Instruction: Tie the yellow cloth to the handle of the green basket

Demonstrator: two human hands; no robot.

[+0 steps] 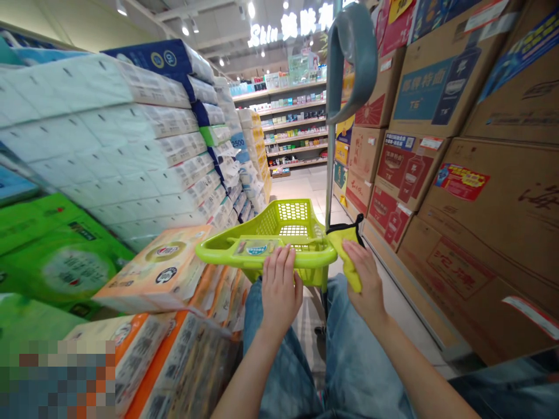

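Head view: you look down over your denim-clad knees (349, 361) along a shop aisle.
Left hand (279, 285): lies flat, fingers spread, on the near rim of the green basket (262, 247); it grips nothing.
Right hand (364, 279): closed around a yellow cloth (347, 250) at the basket's right corner.
Advice: brace the rim flat while you work the cloth, and mind the upright grey handle (351, 58).
Left: tissue packs (144, 139).
Right: cardboard boxes (480, 192).

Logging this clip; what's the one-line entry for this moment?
left hand: on basket rim | right hand: holding yellow cloth | cart handle: upright, untouched
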